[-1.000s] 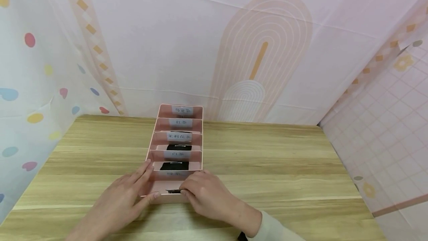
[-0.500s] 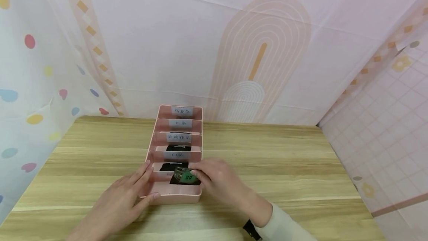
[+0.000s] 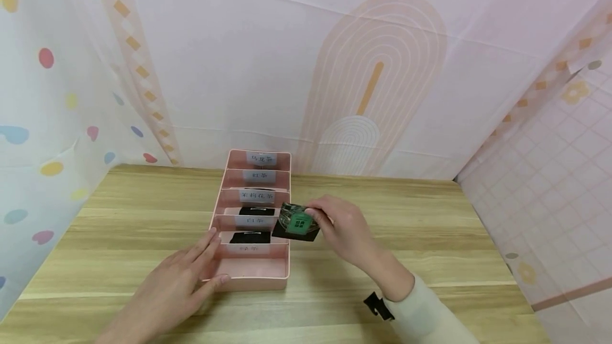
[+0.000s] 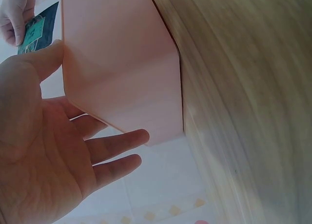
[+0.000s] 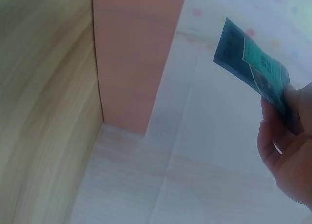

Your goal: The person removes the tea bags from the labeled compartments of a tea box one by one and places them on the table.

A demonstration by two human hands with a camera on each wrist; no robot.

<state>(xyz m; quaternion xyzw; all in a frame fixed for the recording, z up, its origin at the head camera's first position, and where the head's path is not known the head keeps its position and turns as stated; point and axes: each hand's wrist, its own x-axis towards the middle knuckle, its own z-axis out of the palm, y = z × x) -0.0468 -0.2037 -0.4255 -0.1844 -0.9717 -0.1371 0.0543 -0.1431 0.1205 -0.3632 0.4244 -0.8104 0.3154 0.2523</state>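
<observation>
My right hand (image 3: 344,230) pinches a dark tea packet (image 3: 298,223) with a green label, held above the right side of a long pink divided box (image 3: 253,284). In the right wrist view the packet (image 5: 253,60) sticks out from between thumb and fingers. My left hand (image 3: 174,280) rests at the box's near left corner, thumb on the front rim and fingers along the left side. The left wrist view shows that hand (image 4: 53,146) with its fingers loosely extended against the pink wall. The nearest compartment (image 3: 248,267) has a bare floor.
Black packets (image 3: 250,237) lie in some compartments further back, and white paper labels (image 3: 248,221) with Chinese writing mark the dividers. The wooden table (image 3: 382,216) meets a patterned cloth backdrop (image 3: 229,68). A black strap end (image 3: 379,307) hangs by the right sleeve.
My right hand has lifted the tea packet out of the nearest compartment and carried it up and right, past the box's right edge. The left hand has stayed on the corner.
</observation>
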